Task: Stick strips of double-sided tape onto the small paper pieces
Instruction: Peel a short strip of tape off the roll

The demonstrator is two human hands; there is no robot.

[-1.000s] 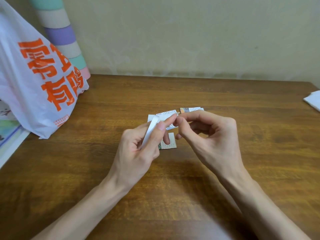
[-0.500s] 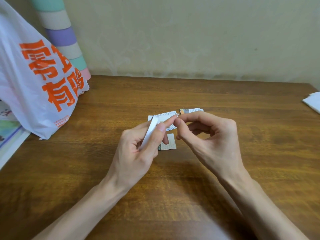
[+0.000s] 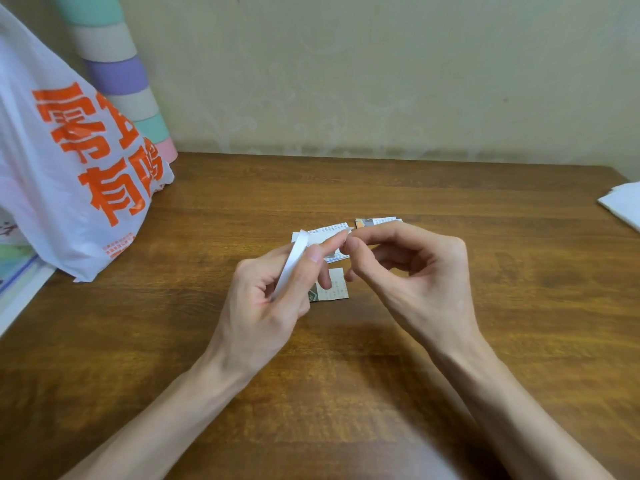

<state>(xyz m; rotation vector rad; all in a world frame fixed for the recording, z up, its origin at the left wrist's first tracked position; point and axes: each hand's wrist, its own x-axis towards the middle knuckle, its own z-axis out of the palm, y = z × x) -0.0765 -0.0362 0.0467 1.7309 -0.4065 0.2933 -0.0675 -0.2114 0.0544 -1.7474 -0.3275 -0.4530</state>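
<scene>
Just above the nearest paper piece (image 3: 334, 289) both hands are meeting. The left hand (image 3: 273, 299) is gripping a white tape strip (image 3: 292, 261) with its fingers curled round it, and the right hand (image 3: 412, 282) is pinching the strip's free end between thumb and forefinger. The strip's long axis is running diagonally, from the left palm up and away to the pinch, which is hanging over that piece's far edge. The piece is lying flat on the table (image 3: 519, 306), almost under the left fingertips; two more pieces (image 3: 329, 232) are lying just beyond it. The coming move is probably a short drop onto it. Bare wood is lying to its right, and a plastic bag (image 3: 69, 168) is standing well to its left.
</scene>
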